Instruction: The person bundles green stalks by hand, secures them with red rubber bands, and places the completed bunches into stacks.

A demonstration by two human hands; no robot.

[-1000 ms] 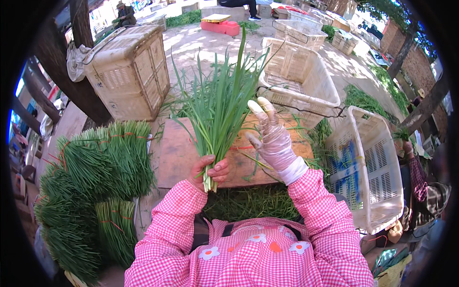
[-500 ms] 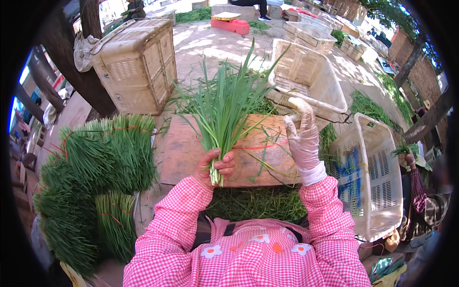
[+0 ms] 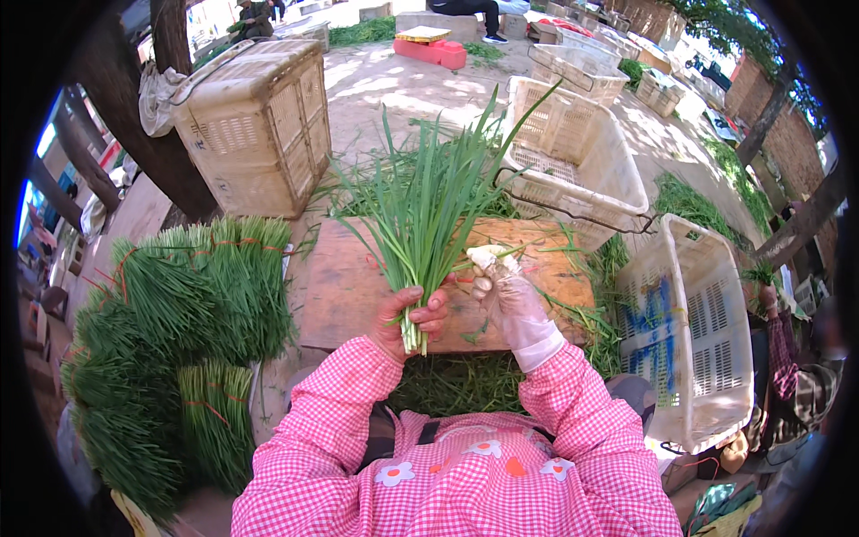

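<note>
My left hand (image 3: 412, 319) is wrapped round the pale stem ends of a bunch of garlic chives (image 3: 425, 210). The green leaves fan upward and away over a wooden board (image 3: 344, 277). Close to the bunch's right side, my right hand (image 3: 507, 291) wears a thin clear glove with whitish fingertips. Its fingers are curled together in a pinch on a few thin chive leaves (image 3: 462, 265), partly hidden by the glove. Loose leaves and a bit of red tie lie on the board near it.
Tied chive bundles (image 3: 179, 304) are stacked at the left. An upright plastic crate (image 3: 255, 125) stands behind them. Two open crates (image 3: 582, 170) (image 3: 693, 336) sit at the far right and right. Leaf scraps (image 3: 456, 383) lie below the board's near edge.
My right hand has come down and left from the board's right side to the bunch, its fingers closing. My left hand keeps its hold on the chives.
</note>
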